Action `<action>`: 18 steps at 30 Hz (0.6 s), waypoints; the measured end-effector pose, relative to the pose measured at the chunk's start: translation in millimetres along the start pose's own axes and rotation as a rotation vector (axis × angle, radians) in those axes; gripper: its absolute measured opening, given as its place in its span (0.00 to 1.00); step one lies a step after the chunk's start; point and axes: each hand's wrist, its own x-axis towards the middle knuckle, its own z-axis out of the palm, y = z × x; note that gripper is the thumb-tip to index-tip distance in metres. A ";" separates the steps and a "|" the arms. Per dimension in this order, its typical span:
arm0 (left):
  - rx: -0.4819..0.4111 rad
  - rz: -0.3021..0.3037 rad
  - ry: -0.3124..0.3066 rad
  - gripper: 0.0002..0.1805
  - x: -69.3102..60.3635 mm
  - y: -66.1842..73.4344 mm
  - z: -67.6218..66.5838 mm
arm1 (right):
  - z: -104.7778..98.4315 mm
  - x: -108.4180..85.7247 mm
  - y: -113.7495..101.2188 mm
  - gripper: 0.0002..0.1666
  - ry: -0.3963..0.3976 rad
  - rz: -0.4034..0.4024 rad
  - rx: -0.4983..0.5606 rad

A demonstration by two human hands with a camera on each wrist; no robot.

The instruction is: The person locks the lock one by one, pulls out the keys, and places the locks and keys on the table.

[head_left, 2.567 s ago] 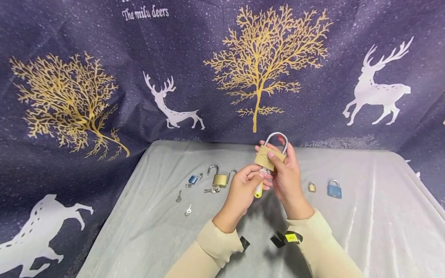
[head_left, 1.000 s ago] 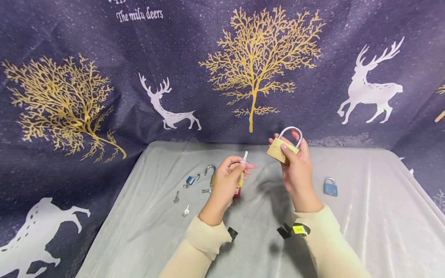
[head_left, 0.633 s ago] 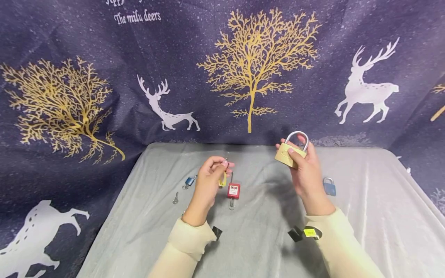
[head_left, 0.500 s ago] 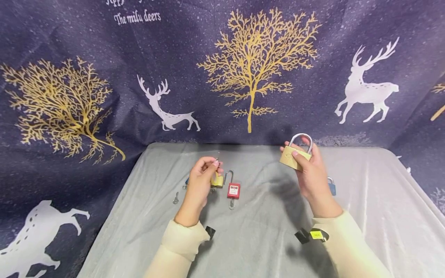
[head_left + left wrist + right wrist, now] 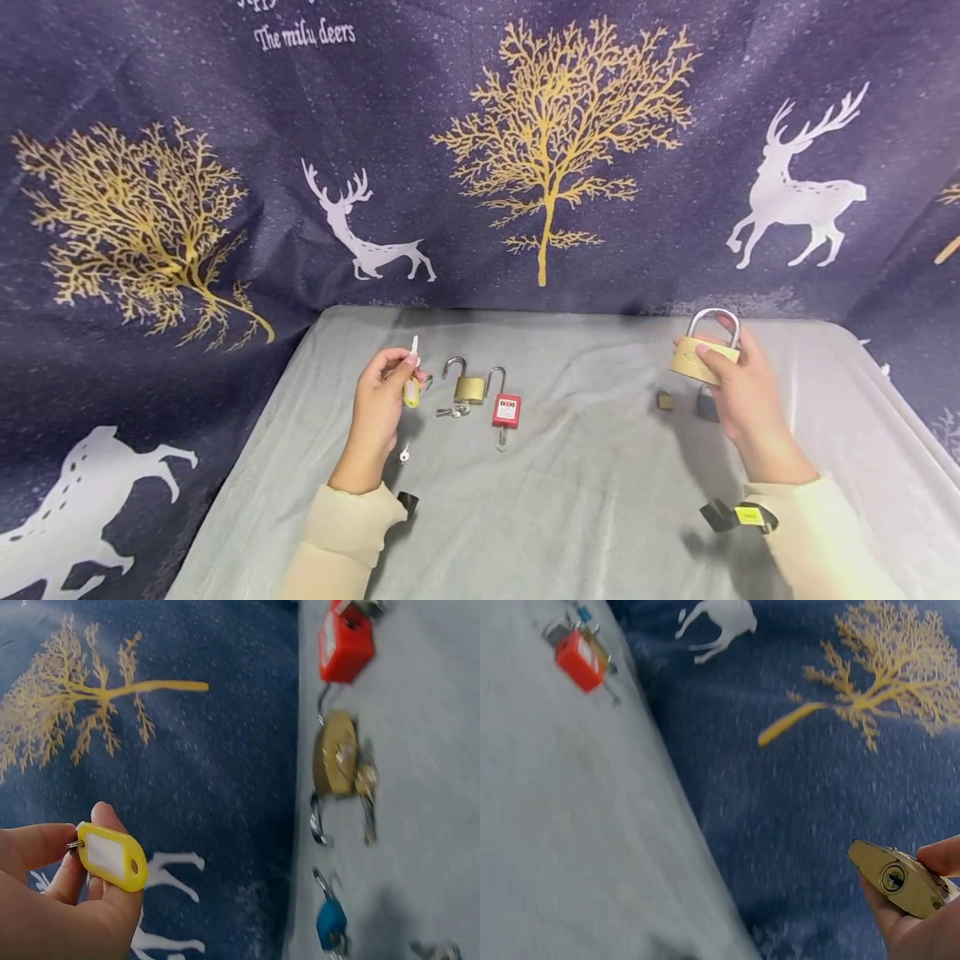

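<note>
My left hand (image 5: 377, 408) pinches a silver key (image 5: 415, 343) that points up. A yellow key tag (image 5: 112, 856) hangs from it on a small ring. Far to the right, my right hand (image 5: 738, 392) grips a large brass padlock (image 5: 703, 358), thumb across its front. That padlock's shackle is down in its body, and the keyhole in its underside shows in the right wrist view. Both hands are raised above the grey cloth. Behind my right hand, a blue padlock (image 5: 707, 405) is partly covered.
Between my hands lie a brass padlock (image 5: 469, 390) with its shackle open, keys (image 5: 453, 411) beside it, and a red padlock (image 5: 506, 411). A loose key (image 5: 405, 453) lies near my left wrist. A small brass padlock (image 5: 664, 400) sits at right. A blue padlock (image 5: 331, 924) shows below my left hand.
The key was at the large padlock's underside and has come away from it. My left hand has carried the key leftward, and my right hand has carried the padlock to the right.
</note>
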 end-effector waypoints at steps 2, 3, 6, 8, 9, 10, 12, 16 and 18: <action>0.012 0.002 0.005 0.10 -0.1 -2.7 -6.2 | -10.0 -1.4 -1.0 0.26 -0.009 0.003 -0.028; 0.018 0.001 0.006 0.11 -0.3 -4.1 -9.3 | -14.6 -2.0 -1.4 0.26 -0.012 0.005 -0.038; 0.046 -0.014 0.013 0.10 -1.6 -8.7 -18.5 | -26.4 -3.8 -1.4 0.25 -0.005 0.007 -0.028; 0.076 -0.025 0.022 0.11 -2.6 -11.7 -24.9 | -33.1 -5.0 -1.0 0.24 0.006 0.010 -0.038; 0.085 -0.030 0.029 0.11 -3.2 -13.2 -28.2 | -36.2 -5.6 -0.8 0.23 0.011 0.014 -0.041; 0.098 -0.036 0.035 0.11 -3.8 -14.6 -31.4 | -39.3 -6.3 -0.6 0.23 0.015 0.018 -0.047; 0.129 -0.044 0.051 0.11 -5.2 -17.2 -38.3 | -45.2 -8.3 -0.9 0.22 0.028 0.027 -0.082; 0.198 -0.059 0.077 0.10 -8.7 -22.4 -52.4 | -57.0 -13.3 -3.3 0.22 0.057 0.050 -0.155; 0.236 -0.071 0.083 0.11 -11.0 -24.9 -59.9 | -62.2 -15.4 -4.8 0.22 0.076 0.062 -0.183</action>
